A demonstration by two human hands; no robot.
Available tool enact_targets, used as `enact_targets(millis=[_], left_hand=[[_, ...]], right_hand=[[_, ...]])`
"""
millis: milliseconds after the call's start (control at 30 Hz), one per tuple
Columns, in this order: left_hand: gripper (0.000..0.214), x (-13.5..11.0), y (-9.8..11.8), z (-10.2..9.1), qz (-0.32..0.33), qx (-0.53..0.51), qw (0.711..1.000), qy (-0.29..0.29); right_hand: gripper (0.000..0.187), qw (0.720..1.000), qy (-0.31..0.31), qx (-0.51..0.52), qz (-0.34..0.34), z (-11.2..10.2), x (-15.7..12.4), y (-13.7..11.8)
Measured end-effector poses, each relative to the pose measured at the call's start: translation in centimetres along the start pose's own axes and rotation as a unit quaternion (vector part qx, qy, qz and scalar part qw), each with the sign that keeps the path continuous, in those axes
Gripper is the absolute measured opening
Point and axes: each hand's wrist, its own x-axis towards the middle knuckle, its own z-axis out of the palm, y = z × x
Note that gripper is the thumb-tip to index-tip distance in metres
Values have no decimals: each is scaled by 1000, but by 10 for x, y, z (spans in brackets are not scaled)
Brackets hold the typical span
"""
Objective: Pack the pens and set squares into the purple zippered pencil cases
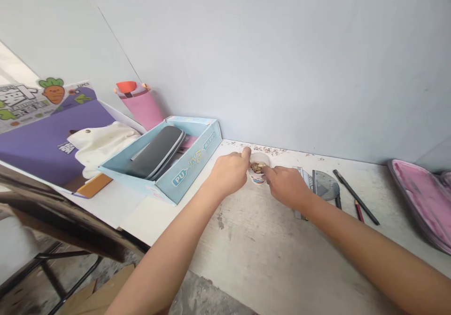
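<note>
A small clear plastic cup (258,179) with printed marks on its side stands near the wall. Brown and pale flakes (258,167), like pencil shavings, lie inside it. My left hand (233,171) is closed at the cup's left rim, its thumb pointing up. From the right, my right hand (287,183) is closed with its fingertips at the opposite rim. My own fingers hide the exact grip. Close behind my right hand lie a clear flat ruler-like piece (300,215), partly covered, and a grey translucent protractor (326,185).
A light blue box (197,169) holds a dark grey case (158,150). Left of it are a purple display box (52,141) with white cloth, and a pink bottle (143,106). A black pen (355,196), red pencil (358,210) and pink case (423,197) lie right. Scattered shavings (271,150) line the wall.
</note>
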Motion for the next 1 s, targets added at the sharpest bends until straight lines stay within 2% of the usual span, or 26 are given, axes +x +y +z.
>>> enact_targets(millis=[100, 233, 400, 567, 733, 833, 900, 1000], left_hand=[[30, 2, -4, 6, 14, -17, 1000, -18], [28, 2, -10, 15, 21, -149, 989, 9], [27, 2, -8, 9, 30, -253, 967, 23], [26, 6, 1, 3, 51, -236, 970, 22], [32, 10, 6, 2, -7, -130, 989, 69], [30, 13, 7, 3, 3, -60, 998, 29], [27, 16, 7, 3, 4, -75, 997, 33], [26, 20, 5, 1, -32, -221, 969, 105]], right_hand=[[28, 1000, 5, 13, 3, -1, -1, 0], [34, 997, 12, 73, 23, -8, -4, 3], [38, 992, 40, 117, 19, -20, -5, 9], [35, 993, 31, 115, -3, -24, 0, 16], [29, 997, 1, 77, 0, -17, 0, 23], [28, 999, -22, 48, -10, -12, 0, 25], [27, 999, -23, 39, -10, -11, 3, 28], [27, 1000, -2, 22, 8, -14, 9, 35]])
